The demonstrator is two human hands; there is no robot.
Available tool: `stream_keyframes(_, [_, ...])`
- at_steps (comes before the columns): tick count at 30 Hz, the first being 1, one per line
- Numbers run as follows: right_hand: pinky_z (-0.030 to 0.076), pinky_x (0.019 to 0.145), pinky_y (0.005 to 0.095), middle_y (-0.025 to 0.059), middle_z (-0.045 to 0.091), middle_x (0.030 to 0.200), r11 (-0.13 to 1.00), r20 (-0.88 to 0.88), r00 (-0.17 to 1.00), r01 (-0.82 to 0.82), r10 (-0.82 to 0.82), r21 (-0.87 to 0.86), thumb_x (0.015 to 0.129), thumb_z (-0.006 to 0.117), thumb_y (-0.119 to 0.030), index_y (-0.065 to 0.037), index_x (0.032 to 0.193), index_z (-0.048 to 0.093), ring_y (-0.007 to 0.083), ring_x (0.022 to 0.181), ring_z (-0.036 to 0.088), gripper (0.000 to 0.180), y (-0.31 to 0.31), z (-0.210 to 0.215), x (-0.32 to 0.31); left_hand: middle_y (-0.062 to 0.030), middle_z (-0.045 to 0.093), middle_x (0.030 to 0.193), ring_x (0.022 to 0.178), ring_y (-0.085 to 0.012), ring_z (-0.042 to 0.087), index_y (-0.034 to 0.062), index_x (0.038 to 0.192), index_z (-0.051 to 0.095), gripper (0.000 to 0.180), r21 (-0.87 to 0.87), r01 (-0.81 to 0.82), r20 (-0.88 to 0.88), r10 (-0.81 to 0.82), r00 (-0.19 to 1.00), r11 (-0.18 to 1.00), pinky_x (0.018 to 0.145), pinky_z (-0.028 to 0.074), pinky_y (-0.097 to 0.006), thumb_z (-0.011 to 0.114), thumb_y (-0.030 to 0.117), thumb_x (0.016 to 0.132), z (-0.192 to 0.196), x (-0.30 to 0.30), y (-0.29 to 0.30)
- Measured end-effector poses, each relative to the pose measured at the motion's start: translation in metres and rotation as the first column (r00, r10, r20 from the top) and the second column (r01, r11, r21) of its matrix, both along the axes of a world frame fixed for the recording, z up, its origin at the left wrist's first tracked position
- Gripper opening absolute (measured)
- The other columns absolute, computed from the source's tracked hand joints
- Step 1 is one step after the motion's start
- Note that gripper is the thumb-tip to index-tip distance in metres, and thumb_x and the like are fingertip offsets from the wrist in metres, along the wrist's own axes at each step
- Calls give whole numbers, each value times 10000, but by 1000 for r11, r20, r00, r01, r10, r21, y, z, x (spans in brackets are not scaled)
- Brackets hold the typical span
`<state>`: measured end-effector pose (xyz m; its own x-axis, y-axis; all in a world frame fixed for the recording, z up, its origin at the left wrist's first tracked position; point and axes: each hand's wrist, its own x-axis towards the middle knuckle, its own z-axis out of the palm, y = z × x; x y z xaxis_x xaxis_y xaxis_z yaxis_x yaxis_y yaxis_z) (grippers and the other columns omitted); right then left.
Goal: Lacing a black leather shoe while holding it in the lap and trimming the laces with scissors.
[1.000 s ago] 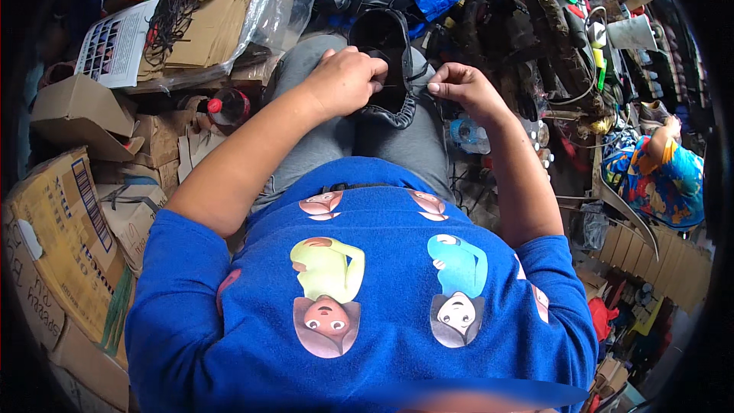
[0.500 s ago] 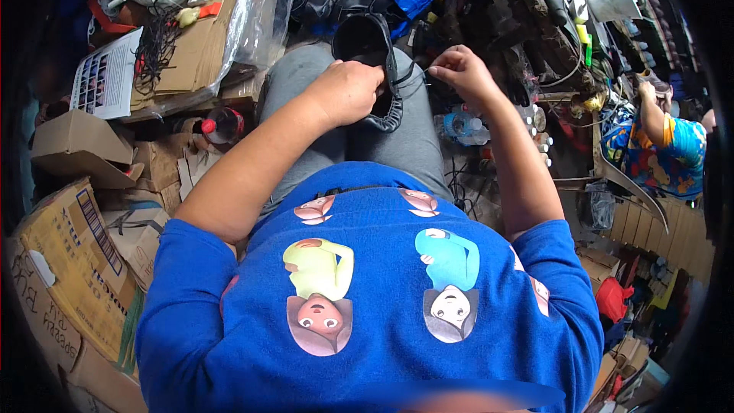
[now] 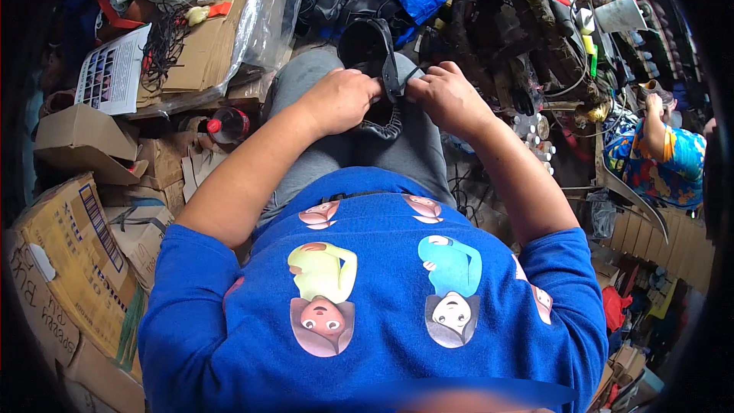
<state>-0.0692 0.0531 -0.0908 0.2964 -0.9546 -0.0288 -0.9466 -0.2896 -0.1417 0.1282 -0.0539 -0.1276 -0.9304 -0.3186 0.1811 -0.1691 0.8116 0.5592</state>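
A black shoe (image 3: pixel 382 118) rests across my thighs, its opening facing up and its front gathered in pleats. My left hand (image 3: pixel 344 98) is closed on the shoe's side edge, thumb and fingers pinching the black material from within the opening. At the outer right side of the shoe, my right hand (image 3: pixel 451 99) is closed, fingertips pressed together right against the edge. A dark strand (image 3: pixel 414 74) curves out by those fingertips; whatever small thing they pinch is hidden.
Flattened cardboard (image 3: pixel 195 57) under clear plastic lies at left, beside a red-capped bottle (image 3: pixel 227 125) and cardboard boxes (image 3: pixel 84 141). Small bottles (image 3: pixel 535 134) stand to the right. A curved blade-like piece (image 3: pixel 631 197) juts near another person's patterned sleeve (image 3: pixel 673 157).
My right hand has moved left, from a short distance off the shoe to its edge. My left hand keeps its grip on the shoe. The whole view has shifted slightly.
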Motion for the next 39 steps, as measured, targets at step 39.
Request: stream_keyframes(39, [453,764,248,21,610,885,875,759,444,317,-477,365,761,719,-43,-56,911,704,114,845,575,152,8,-41,-26,-38,526,1151,816,-66,547,40,1268,430,587,768,-44,-71,153,986,639,716,470,-215,675,-33,739,-14,-22,-24])
